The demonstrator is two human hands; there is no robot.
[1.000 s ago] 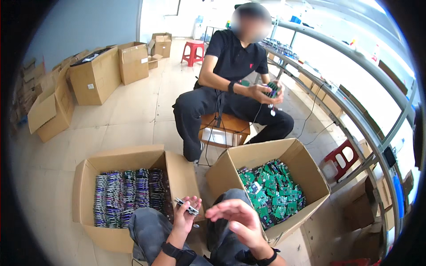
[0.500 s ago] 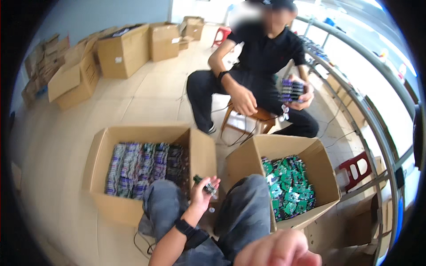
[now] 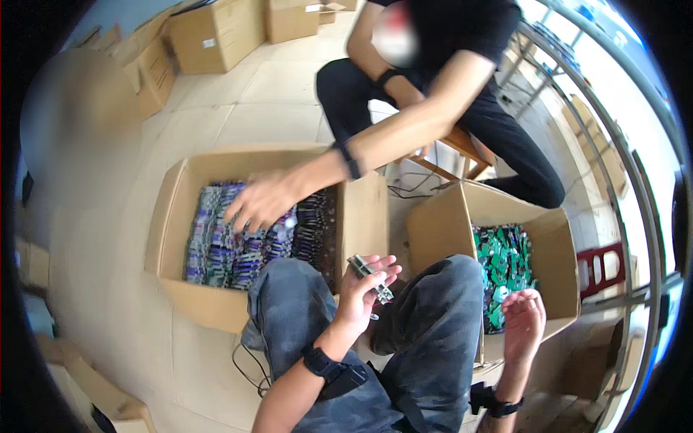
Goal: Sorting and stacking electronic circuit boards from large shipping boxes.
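My left hand is raised above my knees and grips a small grey metal-edged part between fingers and thumb. My right hand hangs empty, fingers loosely apart, over the near edge of the right cardboard box, which holds several green circuit boards. The left cardboard box in front of me is packed with rows of purple and dark packaged parts. A person in a black shirt sitting opposite stretches a hand down into those rows.
The other person sits on a wooden stool with cables trailing beneath. More cardboard boxes stand along the far wall. A red plastic stool and a metal railing are at the right. A cable lies by my left leg.
The view has tipped downward and closer. The other person has leaned forward and reached into the left box. My right hand has come forward to the right box; my left still holds the part.
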